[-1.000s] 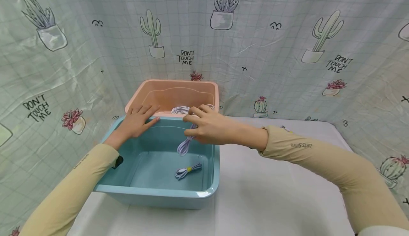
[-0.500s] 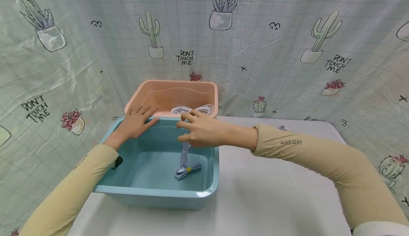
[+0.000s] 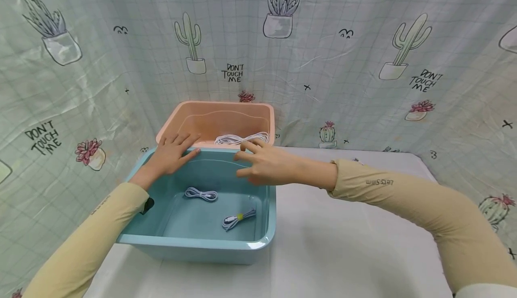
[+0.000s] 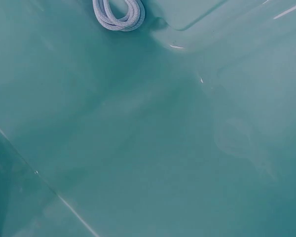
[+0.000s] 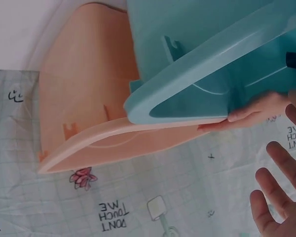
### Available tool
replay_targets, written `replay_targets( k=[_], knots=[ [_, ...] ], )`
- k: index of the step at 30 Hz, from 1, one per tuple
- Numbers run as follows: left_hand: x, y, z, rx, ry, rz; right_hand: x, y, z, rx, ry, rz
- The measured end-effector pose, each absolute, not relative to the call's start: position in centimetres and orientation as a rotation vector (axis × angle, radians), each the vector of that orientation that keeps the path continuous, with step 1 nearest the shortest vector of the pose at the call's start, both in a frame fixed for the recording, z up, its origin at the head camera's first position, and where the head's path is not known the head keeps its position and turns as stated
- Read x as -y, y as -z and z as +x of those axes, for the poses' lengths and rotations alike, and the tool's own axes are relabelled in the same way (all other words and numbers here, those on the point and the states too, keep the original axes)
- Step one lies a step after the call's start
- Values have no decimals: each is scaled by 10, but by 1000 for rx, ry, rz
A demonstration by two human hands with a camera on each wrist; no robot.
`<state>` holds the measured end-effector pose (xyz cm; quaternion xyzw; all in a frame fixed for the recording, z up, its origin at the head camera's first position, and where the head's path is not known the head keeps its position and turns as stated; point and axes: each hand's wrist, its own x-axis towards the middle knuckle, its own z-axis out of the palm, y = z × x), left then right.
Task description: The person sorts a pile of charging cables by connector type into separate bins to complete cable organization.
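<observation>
My left hand (image 3: 173, 155) lies with straight fingers across the far rim of the teal bin (image 3: 194, 243). My right hand (image 3: 268, 162) hovers over the bin's far right part, fingers loosely bent and holding nothing; in the right wrist view its fingers (image 5: 274, 190) are spread apart. A pale lilac cable bundle (image 3: 201, 194) sits on the bin floor toward the left. Another cable bundle (image 3: 238, 219), with a yellow tie round its middle, lies near the front right corner. In the left wrist view, looped cable (image 4: 119, 15) shows at the top edge.
Right behind the teal bin stands an orange bin (image 3: 226, 118) holding white cables (image 3: 241, 139). The white table (image 3: 343, 235) extends to the right, where a small item (image 3: 355, 159) peeks out behind my right sleeve. A printed curtain (image 3: 315, 64) hangs around the back and sides.
My right hand has let go of a lilac cable bundle, which dropped into the teal bin and lies toward the left. That hand shifted left, then back right. My left hand stayed put.
</observation>
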<state>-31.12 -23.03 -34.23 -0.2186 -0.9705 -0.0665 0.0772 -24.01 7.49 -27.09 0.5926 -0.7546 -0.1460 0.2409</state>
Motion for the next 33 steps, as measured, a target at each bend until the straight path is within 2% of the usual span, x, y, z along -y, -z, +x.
replay_targets(
  k=[23,33],
  knots=[
    [230,342,-309,2898,205,-628,-156,276,-255,2192,179,1373],
    [230,343,-310,2911,206,-630,-206,294,-271,2193,149,1249]
  ],
)
